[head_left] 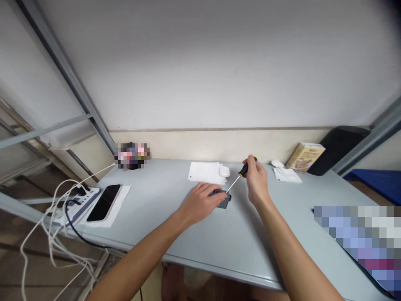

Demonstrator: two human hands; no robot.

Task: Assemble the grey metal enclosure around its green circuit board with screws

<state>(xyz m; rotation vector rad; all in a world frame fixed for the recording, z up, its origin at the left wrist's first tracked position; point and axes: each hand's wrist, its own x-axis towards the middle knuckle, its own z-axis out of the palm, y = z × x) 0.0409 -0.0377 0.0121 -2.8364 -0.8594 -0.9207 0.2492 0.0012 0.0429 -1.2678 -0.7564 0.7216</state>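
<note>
Near the middle of the grey desk (156, 200), my left hand (205, 200) grips a small dark grey box-like piece (223, 203) with slots along its upper side. My fingers cover much of it, so its kind is not clear. My right hand (256, 177) is closed around the black and yellow handle of a screwdriver (243, 169). The shaft slants down to the left, and its tip meets the dark piece beside my left fingers. Behind them lie white paper sheets (204, 172) with a small white case (224, 171) at their right edge.
On the left are a phone (105, 202) on paper, a power strip (78, 205) and tangled white cables (50, 234). A yellow carton (305, 157), crumpled tissue (286, 174) and a black object (340, 146) stand at the back right. Metal posts flank the desk.
</note>
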